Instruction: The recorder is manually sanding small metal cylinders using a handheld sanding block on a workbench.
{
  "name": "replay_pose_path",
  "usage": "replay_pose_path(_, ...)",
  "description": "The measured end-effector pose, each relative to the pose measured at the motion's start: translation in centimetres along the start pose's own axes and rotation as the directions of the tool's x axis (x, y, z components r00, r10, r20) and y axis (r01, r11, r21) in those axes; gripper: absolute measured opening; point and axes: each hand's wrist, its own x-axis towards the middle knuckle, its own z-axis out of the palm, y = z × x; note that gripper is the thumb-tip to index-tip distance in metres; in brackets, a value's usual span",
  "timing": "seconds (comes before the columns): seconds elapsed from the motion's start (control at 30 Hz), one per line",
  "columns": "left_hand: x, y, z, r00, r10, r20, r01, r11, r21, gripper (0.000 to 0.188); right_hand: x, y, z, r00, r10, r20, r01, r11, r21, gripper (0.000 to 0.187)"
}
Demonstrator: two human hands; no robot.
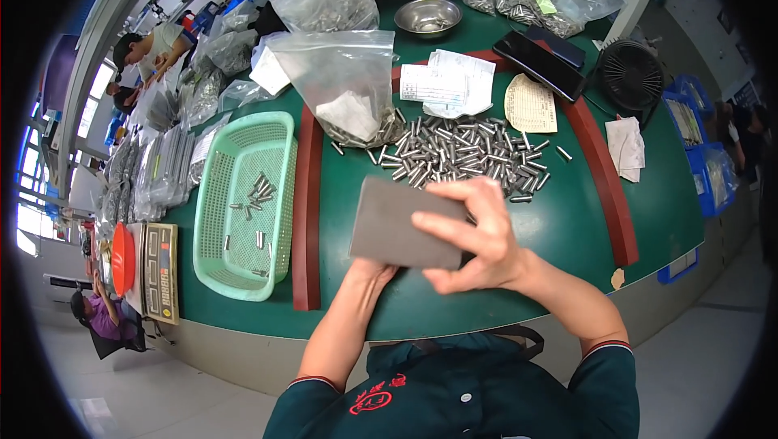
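Over the green table point(567, 220), both hands' point(478, 244) grips clamp a grey block point(401, 224), long axis left-right.

I see both my bare forearms coming up from the lower edge, elbows apart, converging toward the middle. My right hand point(478, 240) is raised with the wrist bent inward; its thumb lies flat across the near face of what it grips, the index finger arches over the top edge, and the other fingers curl behind. My left hand point(369, 273) is mostly hidden, only wrist and heel showing, fingers tucked behind.
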Motion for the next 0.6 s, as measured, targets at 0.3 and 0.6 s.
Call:
replay_pose_path(0.3, 1.1, -0.1, 2.6, 0.949, 0.312, 0.039, -0.314, 0.933, 0.179, 0.021, 2.0, 1.8, -1.5, 0.993, 0.067, -0.093, -0.073, 0.995, -0.067, 0.055)
replay_pose_path(0.6, 2.4, 0.7, 2.7, 0.890, 0.438, 0.128, -0.456, 0.837, 0.303, 0.024, 1.5, 1.6, -1.6, 0.978, 0.151, -0.143, -0.157, 0.987, -0.033, 0.057)
